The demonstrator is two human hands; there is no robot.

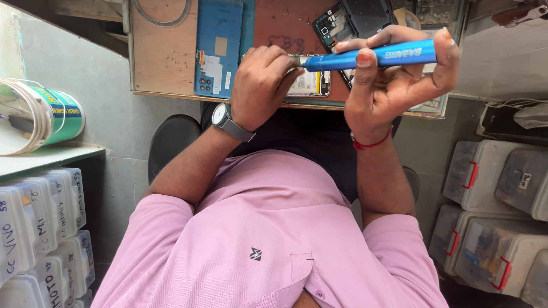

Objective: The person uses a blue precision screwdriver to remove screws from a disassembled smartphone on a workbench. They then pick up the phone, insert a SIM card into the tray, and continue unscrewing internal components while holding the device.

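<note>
1. Left hand (261,85) is out in front, knuckles up, fingers curled tight into a pinch, fingertips turned toward the other hand.
2. Left forearm runs straight out from the body, wrist slightly bent.
3. Right hand (394,80) is raised beside it, palm facing back, thumb and fingers wrapped around a blue screwdriver (371,57) held crosswise.
4. Right forearm is steep, elbow tucked in close.
5. The two hands are almost touching.

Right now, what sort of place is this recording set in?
Most likely a phone repair bench: an opened phone under a blue screwdriver, a detached blue back cover on the wooden board, and stacked clear parts boxes alongside.
</note>
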